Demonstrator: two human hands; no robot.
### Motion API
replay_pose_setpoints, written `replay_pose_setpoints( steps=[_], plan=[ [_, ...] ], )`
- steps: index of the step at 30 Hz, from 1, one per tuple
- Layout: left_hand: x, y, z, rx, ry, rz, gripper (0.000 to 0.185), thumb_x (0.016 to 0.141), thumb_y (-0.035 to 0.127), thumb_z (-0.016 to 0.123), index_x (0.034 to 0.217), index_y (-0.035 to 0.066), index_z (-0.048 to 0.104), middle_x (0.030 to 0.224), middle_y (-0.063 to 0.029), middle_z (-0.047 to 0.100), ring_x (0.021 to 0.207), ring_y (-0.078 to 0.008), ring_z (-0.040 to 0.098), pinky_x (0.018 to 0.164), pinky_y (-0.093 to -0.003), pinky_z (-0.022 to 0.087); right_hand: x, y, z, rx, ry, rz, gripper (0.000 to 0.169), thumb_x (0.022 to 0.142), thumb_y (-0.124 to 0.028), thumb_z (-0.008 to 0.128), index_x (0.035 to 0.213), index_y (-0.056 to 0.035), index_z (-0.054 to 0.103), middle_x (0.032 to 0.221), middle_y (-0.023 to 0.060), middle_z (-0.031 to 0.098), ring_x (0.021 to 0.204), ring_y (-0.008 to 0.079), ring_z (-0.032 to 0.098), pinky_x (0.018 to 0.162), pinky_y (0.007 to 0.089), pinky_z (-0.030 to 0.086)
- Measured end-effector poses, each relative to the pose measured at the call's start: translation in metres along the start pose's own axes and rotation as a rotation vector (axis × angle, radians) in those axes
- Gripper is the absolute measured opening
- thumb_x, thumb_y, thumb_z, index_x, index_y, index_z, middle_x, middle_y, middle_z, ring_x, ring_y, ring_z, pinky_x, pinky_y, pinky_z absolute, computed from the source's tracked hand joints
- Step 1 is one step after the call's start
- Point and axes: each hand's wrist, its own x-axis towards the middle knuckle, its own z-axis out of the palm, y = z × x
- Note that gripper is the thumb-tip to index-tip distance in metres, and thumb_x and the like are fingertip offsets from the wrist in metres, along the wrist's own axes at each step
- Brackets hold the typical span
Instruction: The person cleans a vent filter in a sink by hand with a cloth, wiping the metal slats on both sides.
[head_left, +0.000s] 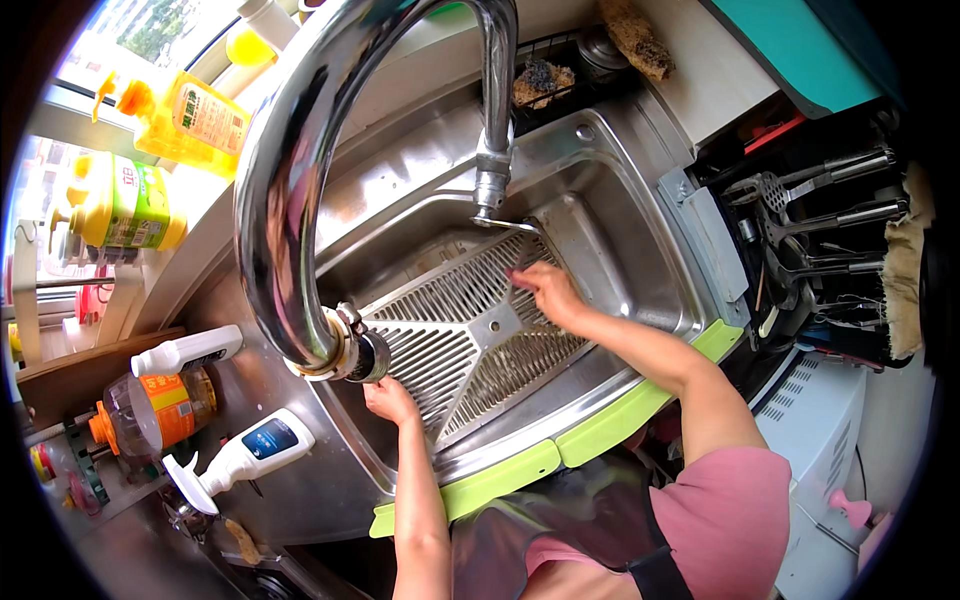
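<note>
A slotted metal grille panel (495, 327) lies tilted in the stainless steel sink (611, 187), brownish residue showing between some of its slats. My left hand (393, 400) is closed on the grille's near-left edge, its fingertips partly hidden. Over the grille's right part, my right hand (553, 294) grips a small, thin tool (513, 274) with a dark reddish end; its exact kind is unclear. The chrome gooseneck faucet (281, 187) arches over the sink, its spout end (369, 355) just above my left hand. No running water shows.
A white spray bottle (262, 444), a white bottle (191, 349) and an orange-capped bottle (161, 412) lie left. Yellow soap bottles (187, 120) line the windowsill. Right are hanging utensils (832, 217). A green splash guard (510, 480) edges the sink; behind is a sponge rack (544, 81).
</note>
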Motion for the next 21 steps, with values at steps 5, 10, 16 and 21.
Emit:
replay_pose_setpoints(
  steps=[5,10,16,21],
  plan=[
    [0.001,0.017,-0.006,-0.062,-0.068,-0.071,0.019,0.086,0.015,0.054,0.087,-0.003,0.06,0.073,-0.0183,0.061,0.066,-0.033,0.057,0.063,-0.0416,0.043,0.002,0.068,-0.008,0.147,0.138,0.359,0.014,0.079,0.005,0.054,0.088,0.0043,0.065,0.088,0.0134,0.065,0.086,0.0251,0.063,0.072,0.0325,0.049],
    [0.002,0.015,-0.008,-0.054,-0.037,-0.065,0.017,0.085,0.012,0.055,0.091,-0.002,0.061,0.076,-0.02,0.063,0.069,-0.0364,0.06,0.065,-0.0425,0.044,-0.009,0.031,0.01,0.049,0.052,0.022,0.029,0.071,0.012,0.055,0.095,0.0007,0.067,0.097,0.0137,0.064,0.089,0.0281,0.062,0.077,0.0319,0.049],
    [0.0,0.023,-0.009,-0.056,-0.081,-0.08,0.018,0.087,0.011,0.055,0.096,-0.003,0.062,0.08,-0.0195,0.065,0.07,-0.0333,0.061,0.066,-0.0402,0.045,0.004,0.069,-0.005,0.48,0.183,0.543,0.019,0.087,-0.008,0.052,0.081,0.005,0.065,0.092,0.012,0.066,0.083,0.0182,0.061,0.073,0.0263,0.044],
    [0.004,0.021,-0.012,-0.043,-0.069,-0.083,0.019,0.087,0.012,0.055,0.096,-0.003,0.063,0.08,-0.0196,0.065,0.071,-0.0339,0.061,0.067,-0.0409,0.045,-0.016,-0.011,0.0,0.036,0.032,-0.064,0.033,0.07,0.013,0.053,0.095,-0.0024,0.069,0.099,0.0145,0.064,0.092,0.0276,0.063,0.081,0.0333,0.051]
  ],
)
